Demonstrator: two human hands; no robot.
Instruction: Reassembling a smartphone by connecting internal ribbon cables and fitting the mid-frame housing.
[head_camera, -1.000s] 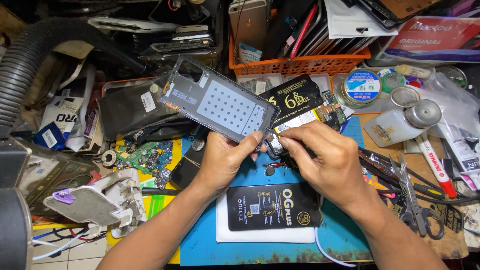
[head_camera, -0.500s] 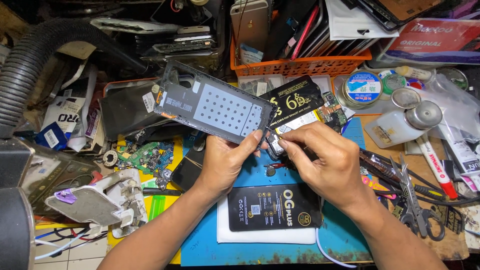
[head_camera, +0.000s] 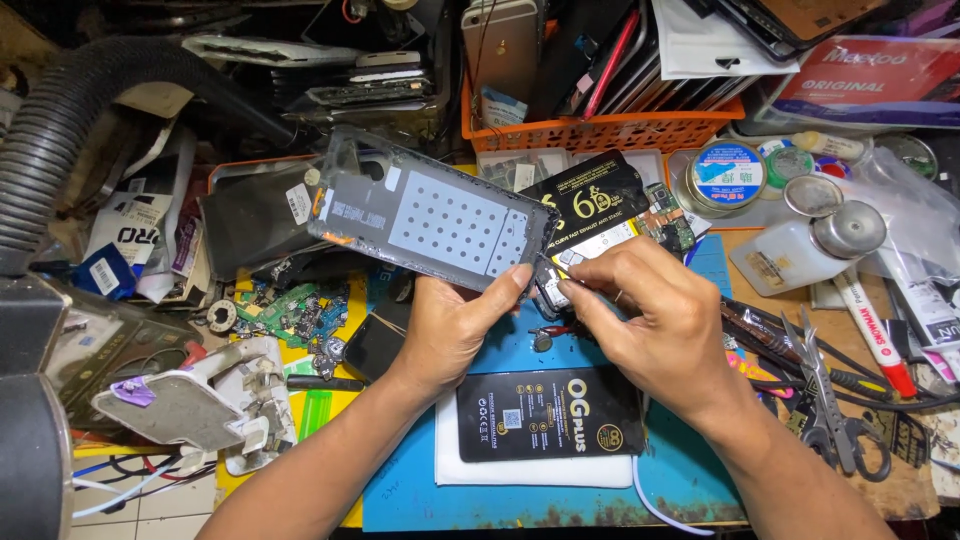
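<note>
**Phone frame held up, right hand working its lower corner**

Left hand (head_camera: 450, 330) grips the bottom edge of the phone back frame (head_camera: 430, 220), thumb on top, fingers under. The frame is tilted, lifted clear of the desk, and extends up and to the left of the hand, inner side with the grey perforated pad facing the camera.

Right hand (head_camera: 650, 320) is closed in a narrow pinch at the frame's lower right corner, just beside the left thumb. It seems to hold a thin tool or small part there; too small to tell which.

To do this well, in my judgement: keep the left grip close to the corner being worked so the frame doesn't flex, and keep the pinch low and steady with short, light strokes.

Below the hands: black flat package (head_camera: 550, 425) lying on a white sheet, on the blue mat (head_camera: 480, 500). Just beyond the right hand: black-and-gold box (head_camera: 590, 200). Right of it: scissors (head_camera: 830, 410), white bottle (head_camera: 800, 255). Left of the left hand: green circuit board (head_camera: 290, 310). Further up: orange basket (head_camera: 600, 130).
</note>
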